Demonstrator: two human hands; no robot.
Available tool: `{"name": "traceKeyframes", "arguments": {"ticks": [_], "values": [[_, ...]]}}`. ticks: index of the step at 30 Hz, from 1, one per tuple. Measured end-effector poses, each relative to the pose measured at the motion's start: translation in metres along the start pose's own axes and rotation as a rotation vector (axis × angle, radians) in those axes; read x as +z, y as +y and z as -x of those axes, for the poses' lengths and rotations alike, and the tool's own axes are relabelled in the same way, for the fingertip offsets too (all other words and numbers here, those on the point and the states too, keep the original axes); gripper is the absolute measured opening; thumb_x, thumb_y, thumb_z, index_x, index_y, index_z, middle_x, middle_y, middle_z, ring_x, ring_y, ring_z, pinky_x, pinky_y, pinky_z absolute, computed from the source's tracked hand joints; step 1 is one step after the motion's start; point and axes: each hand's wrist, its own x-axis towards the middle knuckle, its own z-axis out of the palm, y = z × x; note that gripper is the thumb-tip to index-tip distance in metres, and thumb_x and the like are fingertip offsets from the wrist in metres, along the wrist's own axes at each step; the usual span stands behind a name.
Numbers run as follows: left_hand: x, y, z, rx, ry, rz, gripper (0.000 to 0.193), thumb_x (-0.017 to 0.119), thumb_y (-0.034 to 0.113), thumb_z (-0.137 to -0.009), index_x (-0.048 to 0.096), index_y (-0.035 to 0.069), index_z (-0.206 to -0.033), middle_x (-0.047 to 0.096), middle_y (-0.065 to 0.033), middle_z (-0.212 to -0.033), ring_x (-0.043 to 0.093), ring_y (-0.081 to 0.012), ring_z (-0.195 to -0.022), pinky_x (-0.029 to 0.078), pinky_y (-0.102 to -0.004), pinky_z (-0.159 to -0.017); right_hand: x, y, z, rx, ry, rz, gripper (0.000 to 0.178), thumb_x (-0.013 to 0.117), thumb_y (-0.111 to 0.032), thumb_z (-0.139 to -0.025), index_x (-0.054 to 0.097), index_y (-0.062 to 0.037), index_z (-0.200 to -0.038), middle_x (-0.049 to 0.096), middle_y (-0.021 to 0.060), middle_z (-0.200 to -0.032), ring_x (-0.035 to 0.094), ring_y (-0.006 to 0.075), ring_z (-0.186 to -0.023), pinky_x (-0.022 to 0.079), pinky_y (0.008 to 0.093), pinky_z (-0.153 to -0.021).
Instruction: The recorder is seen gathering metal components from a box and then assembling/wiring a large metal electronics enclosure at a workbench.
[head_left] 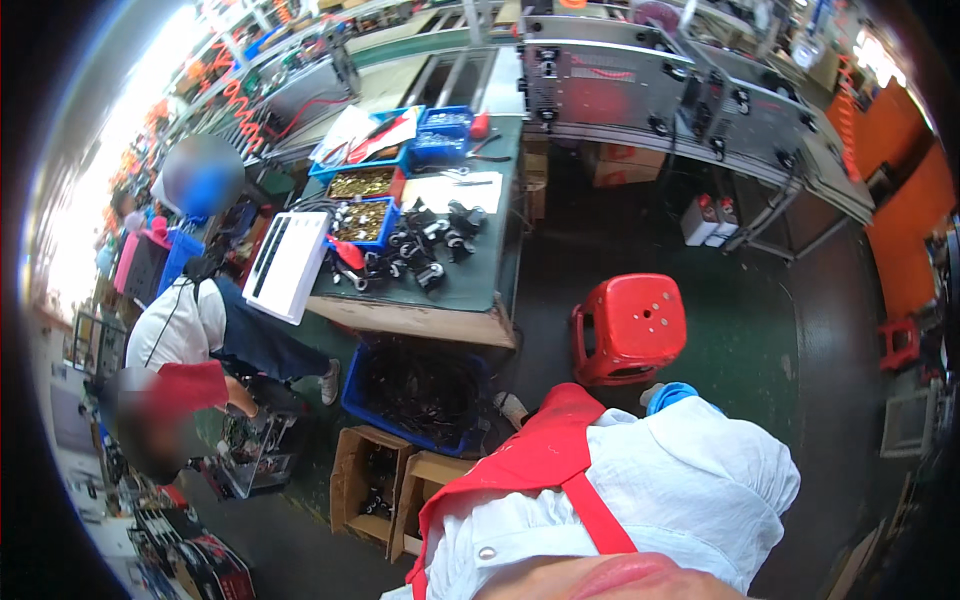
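Note:
My right arm, in a white sleeve, hangs down and ends in a blue cuff. Just past the cuff is a small greyish shape that may be my hand or a shoe; its fingers cannot be made out. Nearest to that arm stands a red plastic stool with nothing on it. My left hand does not show; my red apron covers that side. To the front left is a green-topped workbench with a pile of black fittings, and blue bins of brass-coloured parts.
Below the bench sit a blue crate of black cables and open cardboard boxes. At left a co-worker bends over a metal-framed unit. Ahead runs a line with metal panels; two white containers stand beneath it.

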Motion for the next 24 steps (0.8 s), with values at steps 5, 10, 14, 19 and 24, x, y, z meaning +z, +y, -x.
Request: {"name": "traceKeyframes", "arguments": {"ticks": [5,10,14,19,24], "values": [[0.02,0.047,0.013,0.154,0.093,0.073,0.014,0.065,0.018,-0.075,0.064,0.003,-0.076,0.065,-0.0191,-0.079,0.065,-0.0348,-0.076,0.051,-0.0434,-0.064,-0.018,-0.04,0.008,0.436,-0.342,0.175,0.024,0.058,-0.019,-0.084,0.073,-0.0119,-0.102,0.069,0.0145,-0.109,0.066,0.034,-0.103,0.054,0.0442,-0.087],[0.06,0.089,0.044,0.227,0.203,0.185,0.014,0.066,0.017,-0.074,0.064,0.003,-0.077,0.065,-0.0197,-0.079,0.065,-0.0361,-0.078,0.051,-0.0439,-0.065,-0.093,-0.105,0.005,-0.149,-0.147,0.288,0.017,0.062,-0.014,-0.078,0.075,-0.011,-0.088,0.071,0.0122,-0.091,0.069,0.0332,-0.088,0.057,0.0439,-0.079],[0.098,0.114,0.101,0.237,0.301,0.272,0.014,0.066,0.017,-0.074,0.064,0.003,-0.077,0.065,-0.0202,-0.08,0.065,-0.0371,-0.079,0.051,-0.0444,-0.065,-0.17,-0.189,0.013,-0.389,-0.216,0.413,0.019,0.062,-0.018,-0.078,0.074,-0.0091,-0.089,0.071,0.0155,-0.092,0.068,0.033,-0.092,0.055,0.0429,-0.08],[0.141,0.157,0.126,0.26,0.462,0.351,0.014,0.066,0.017,-0.073,0.064,0.003,-0.078,0.065,-0.0209,-0.08,0.065,-0.0383,-0.08,0.051,-0.045,-0.066,-0.188,-0.201,0.055,0.067,-0.18,-0.401,0.035,0.058,-0.029,-0.078,0.071,-0.0054,-0.102,0.07,0.0176,-0.097,0.067,0.0346,-0.092,0.052,0.0414,-0.084],[0.151,0.192,0.111,-0.207,0.133,1.118,0.008,0.066,0.011,-0.07,0.065,0.005,-0.075,0.065,-0.0187,-0.078,0.066,-0.0371,-0.08,0.052,-0.0445,-0.066,-0.168,-0.103,0.09,0.09,-0.087,-0.44,0.039,0.056,-0.031,-0.078,0.07,-0.006,-0.105,0.069,0.0203,-0.101,0.064,0.037,-0.1,0.05,0.0434,-0.089]]}}
